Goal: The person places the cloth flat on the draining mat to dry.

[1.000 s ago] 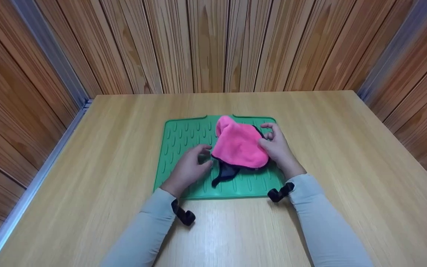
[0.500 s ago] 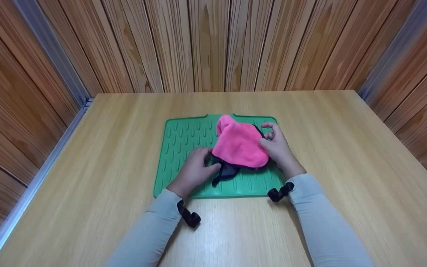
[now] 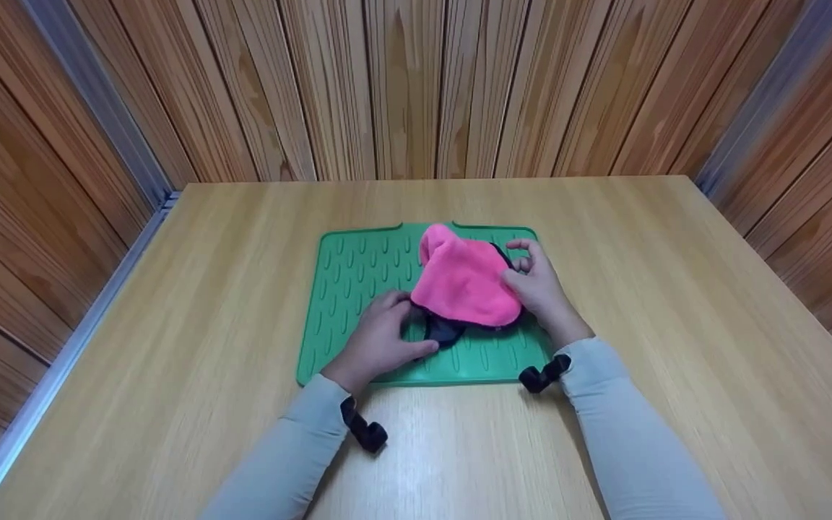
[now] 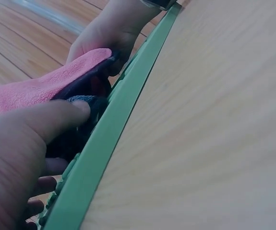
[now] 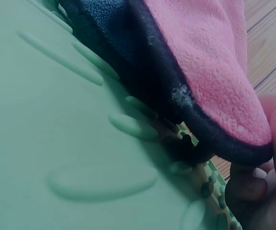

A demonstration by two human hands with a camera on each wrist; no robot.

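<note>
Cloth (image 3: 466, 282) over the right half of the mat (image 3: 336, 282): toward the mat's right edge my right hand (image 3: 542, 292) pinches it; my left hand (image 3: 380, 332), spread, newly touches its dark flap (image 3: 444, 331), so I judge both sides engaged.

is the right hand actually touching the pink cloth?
Touching. The right wrist view shows the right hand meeting the edge of the pink cloth with no gap; the head view agrees, its thumb lying over that edge.

Head view looks down; close wrist views share the cloth (image 3: 466, 285).
</note>
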